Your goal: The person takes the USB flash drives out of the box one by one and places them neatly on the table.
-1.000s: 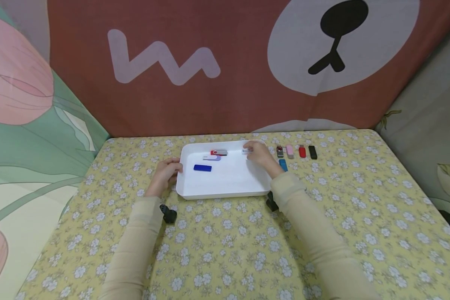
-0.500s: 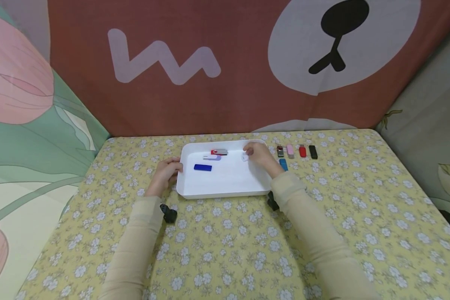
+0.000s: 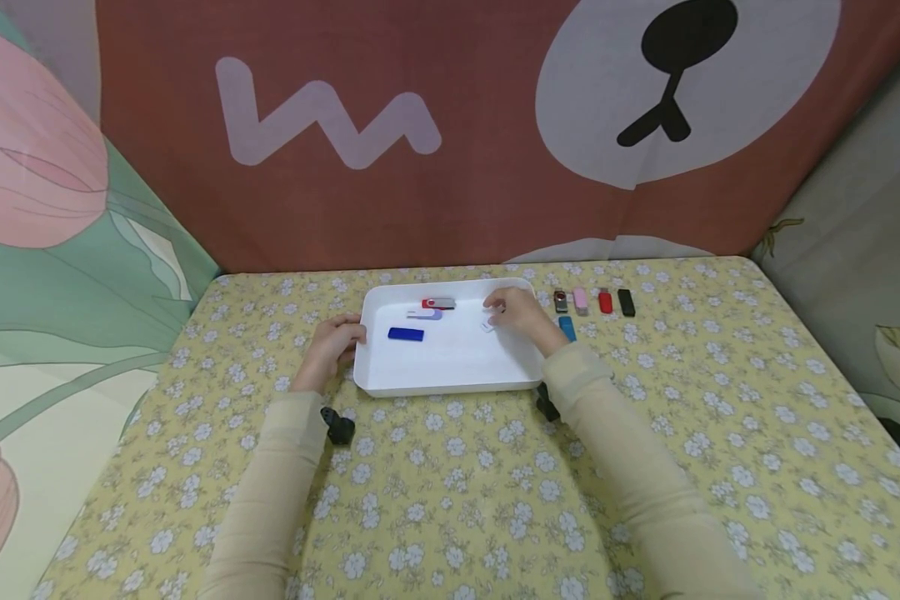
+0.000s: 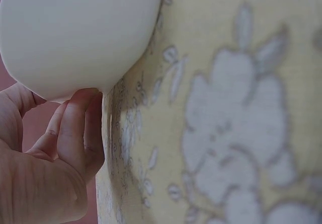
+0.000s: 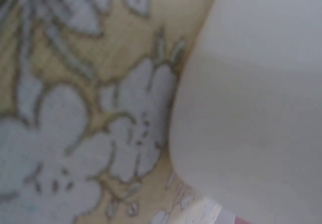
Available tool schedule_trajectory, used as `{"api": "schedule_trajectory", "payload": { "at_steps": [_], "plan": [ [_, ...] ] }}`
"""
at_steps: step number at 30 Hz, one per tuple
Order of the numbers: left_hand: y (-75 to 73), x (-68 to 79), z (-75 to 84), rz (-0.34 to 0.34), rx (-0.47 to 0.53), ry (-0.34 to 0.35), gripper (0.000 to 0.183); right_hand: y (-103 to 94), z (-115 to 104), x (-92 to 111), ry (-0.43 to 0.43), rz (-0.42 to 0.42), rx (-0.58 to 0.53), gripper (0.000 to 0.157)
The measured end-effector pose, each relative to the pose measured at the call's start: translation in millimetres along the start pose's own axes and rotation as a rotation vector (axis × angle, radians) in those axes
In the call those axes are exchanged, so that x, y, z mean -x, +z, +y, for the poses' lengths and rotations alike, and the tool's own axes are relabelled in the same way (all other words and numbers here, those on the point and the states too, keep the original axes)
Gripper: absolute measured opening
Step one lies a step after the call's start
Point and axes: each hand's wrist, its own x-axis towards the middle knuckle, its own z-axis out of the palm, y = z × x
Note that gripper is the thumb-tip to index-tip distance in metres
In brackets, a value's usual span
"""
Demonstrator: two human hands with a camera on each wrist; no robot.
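Observation:
My left hand [image 3: 333,346] grips the left rim of a white tray [image 3: 450,367]; in the left wrist view, the left hand's fingers [image 4: 73,128] bend in under the tray's corner. Inside the tray, at the right, my right hand [image 3: 521,317] pinches a small white USB flash drive [image 3: 487,323], partly hidden by the fingers. Toward the tray's left lie a red and silver USB flash drive [image 3: 438,304], a lavender and white one [image 3: 424,314] and a dark blue one [image 3: 406,334]. The right wrist view shows only the tray's outer wall [image 5: 251,118] and the cloth.
Right of the tray, a row on the flowered tablecloth [image 3: 450,483] holds a dark and silver USB flash drive [image 3: 561,302], a pink one [image 3: 581,302], a red one [image 3: 605,302] and a black one [image 3: 626,302]. A blue one [image 3: 567,328] lies nearer the right wrist.
The white USB flash drive has moved slightly toward the front of the tray and turned at my right fingertips. My left hand stays on the tray's rim.

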Motion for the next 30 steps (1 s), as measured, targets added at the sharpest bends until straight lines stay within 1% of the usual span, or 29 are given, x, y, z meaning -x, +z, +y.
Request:
{"api": "schedule_trajectory", "payload": {
  "at_steps": [3, 12, 20, 25, 30],
  "plan": [
    [-0.2, -0.3, 0.0, -0.003, 0.007, 0.006, 0.053, 0.6, -0.6, 3.3, -0.019, -0.007, 0.028, 0.03],
    [-0.9, -0.6, -0.8, -0.007, -0.002, 0.005, 0.054, 2.7, 2.4, 2.7, -0.042, -0.022, 0.021, 0.03],
    [-1.3, -0.4, -1.4, -0.008, -0.004, 0.006, 0.053, -0.3, 3.7, 4.1, -0.117, -0.075, 0.065, 0.034],
    [-1.1, 0.4, -0.9, -0.009, -0.011, 0.008, 0.053, 0.4, 5.7, 4.3, -0.11, -0.101, 0.089, 0.032],
    [-1.1, 0.7, -0.8, -0.011, -0.012, 0.007, 0.054, 1.4, 6.5, 4.2, -0.118, -0.104, 0.091, 0.03]
  ]
}}
